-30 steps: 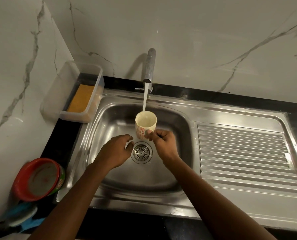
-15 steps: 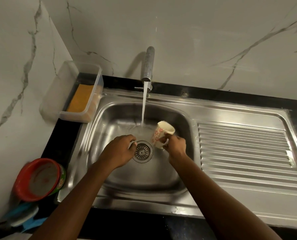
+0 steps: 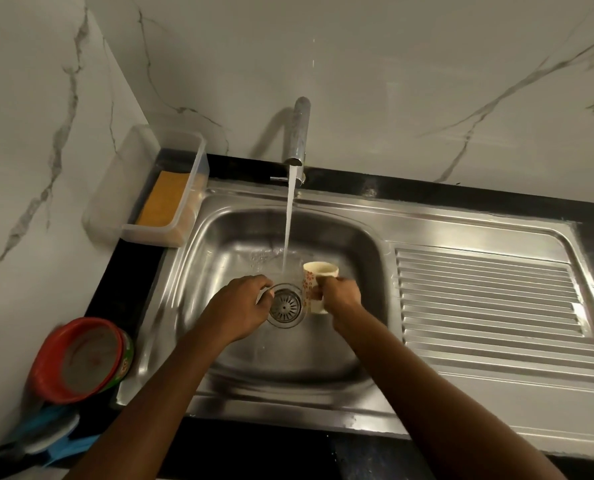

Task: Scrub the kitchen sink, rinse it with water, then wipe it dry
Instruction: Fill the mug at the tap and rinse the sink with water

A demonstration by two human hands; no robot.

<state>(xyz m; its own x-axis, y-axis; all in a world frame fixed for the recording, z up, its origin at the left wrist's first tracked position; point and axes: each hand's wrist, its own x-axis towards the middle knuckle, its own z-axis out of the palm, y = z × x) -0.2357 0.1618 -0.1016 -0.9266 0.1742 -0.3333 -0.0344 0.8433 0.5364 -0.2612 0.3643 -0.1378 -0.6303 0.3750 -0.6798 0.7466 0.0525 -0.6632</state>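
A steel sink [image 3: 365, 244] fills the middle of the view, with a round drain [image 3: 285, 306] in its floor. Water runs from the tap [image 3: 299, 133] onto the basin floor just behind the drain. My right hand [image 3: 340, 296] grips a cream mug with a red pattern [image 3: 314, 282] by its handle, upright, right of the stream and over the drain's right edge. My left hand [image 3: 240, 306] hovers with curled fingers at the drain's left edge; it seems to hold nothing.
A ribbed draining board [image 3: 489, 306] lies right of the basin. A clear plastic box with a yellow sponge [image 3: 165, 199] stands at the back left. A red-rimmed bowl [image 3: 81, 358] and blue items [image 3: 56, 441] sit on the black counter at the left.
The mug left the stream, moved right and tipped, and now stands upright again beside the stream. Water now falls straight onto the basin floor. My left hand stayed by the drain.
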